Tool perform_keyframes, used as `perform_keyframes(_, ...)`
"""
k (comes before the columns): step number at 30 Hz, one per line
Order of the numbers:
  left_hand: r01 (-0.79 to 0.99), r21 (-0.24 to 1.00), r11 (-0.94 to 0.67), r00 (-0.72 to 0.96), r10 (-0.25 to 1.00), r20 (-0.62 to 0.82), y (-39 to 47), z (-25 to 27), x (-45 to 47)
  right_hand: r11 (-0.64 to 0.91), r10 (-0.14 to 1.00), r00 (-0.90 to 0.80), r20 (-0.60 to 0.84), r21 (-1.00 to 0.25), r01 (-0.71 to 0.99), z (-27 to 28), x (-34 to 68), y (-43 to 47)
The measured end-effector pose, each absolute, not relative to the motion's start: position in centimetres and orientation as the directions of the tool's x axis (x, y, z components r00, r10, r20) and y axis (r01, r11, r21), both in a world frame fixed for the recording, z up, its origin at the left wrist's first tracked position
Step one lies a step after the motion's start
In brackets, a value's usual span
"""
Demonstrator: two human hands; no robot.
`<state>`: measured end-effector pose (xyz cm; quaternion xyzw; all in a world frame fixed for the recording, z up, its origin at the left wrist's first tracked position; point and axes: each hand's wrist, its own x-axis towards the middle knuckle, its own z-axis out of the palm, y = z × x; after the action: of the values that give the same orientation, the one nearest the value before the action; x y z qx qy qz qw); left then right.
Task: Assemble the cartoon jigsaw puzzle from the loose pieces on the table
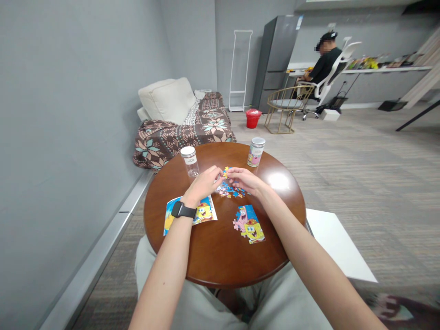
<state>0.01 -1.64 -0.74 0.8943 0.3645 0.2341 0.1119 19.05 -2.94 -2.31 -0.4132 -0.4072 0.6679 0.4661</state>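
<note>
Over the far middle of the round table, my left hand [204, 181] and my right hand [246, 179] meet with their fingertips almost together. Between them is a small yellow and blue jigsaw puzzle piece [226, 171], pinched at the fingertips of both hands. Just below lies a loose pile of puzzle pieces [233, 190], partly covered by my fingers. Nearer to me rests a partly joined jigsaw puzzle [251, 225] with a pink and a yellow cartoon figure. Under my left wrist, which wears a black watch [183, 210], lies a printed picture sheet [207, 211], partly hidden.
A clear jar with a white lid [190, 161] stands at the table's far left, a printed can [256, 152] at its far right. The brown table [216, 256] has a round edge. Beyond are a sofa [185, 114], a red bin [253, 118] and a seated person [325, 62].
</note>
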Motion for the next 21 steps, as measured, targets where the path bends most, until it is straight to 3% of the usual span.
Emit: perform_keyframes(21, 0.599, 0.367, -0.712, 0.624, 0.702, 0.344, -1.61, -0.88, -0.01, -0.258, 0.955, -0.236, -0.178, -0.893, -0.37, -2.2, 18.74, -2.99)
